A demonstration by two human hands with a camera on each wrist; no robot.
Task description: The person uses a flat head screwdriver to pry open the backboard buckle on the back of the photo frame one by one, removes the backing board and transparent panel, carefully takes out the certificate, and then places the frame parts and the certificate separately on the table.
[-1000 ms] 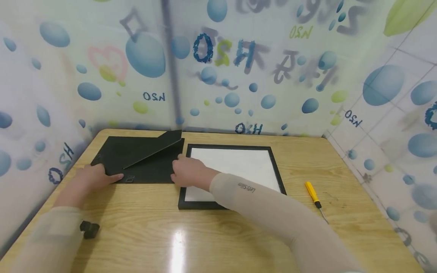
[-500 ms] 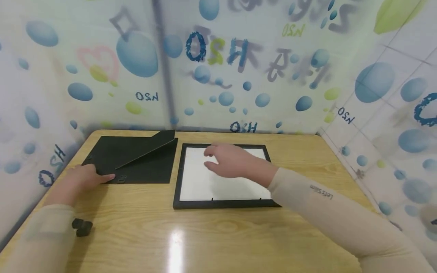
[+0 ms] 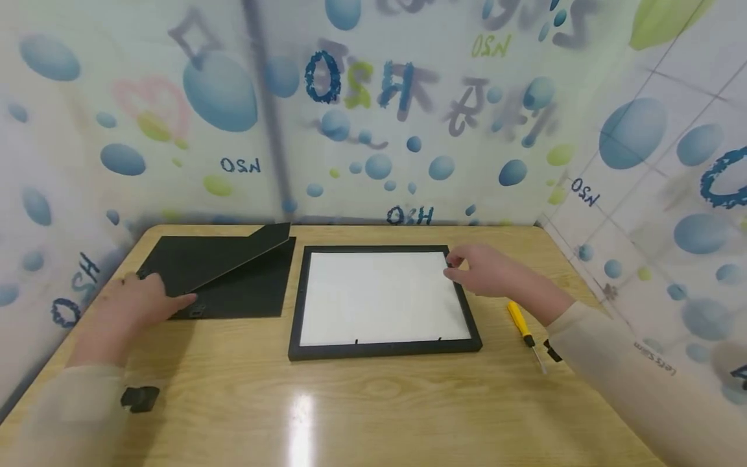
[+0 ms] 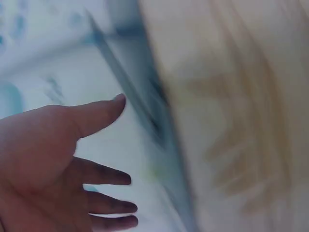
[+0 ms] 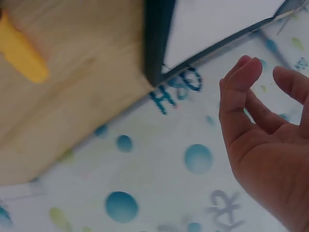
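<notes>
A black picture-frame backing board (image 3: 257, 295), its stand flap (image 3: 248, 250) raised at a slant, lies at the left of the table. My left hand (image 3: 137, 301) is over its near left corner; in the left wrist view the fingers are straight, with nothing held. To the right lies a black picture frame (image 3: 385, 351) with a white sheet (image 3: 376, 298) inside. Two small dark tabs show along its near inner edge. My right hand (image 3: 484, 269) hovers by the frame's right side, thumb and fingers loosely bent and apart, holding nothing in the right wrist view.
A screwdriver (image 3: 518, 319) with a yellow handle lies right of the frame, its tip towards me. The wooden table (image 3: 362, 415) ends at a wall (image 3: 362, 149) covered with bubble-patterned sheeting behind and at both sides.
My right hand has left the backing board and moved right, across the frame to its right side. The left hand has lifted slightly from the board's corner. The view has shifted a little.
</notes>
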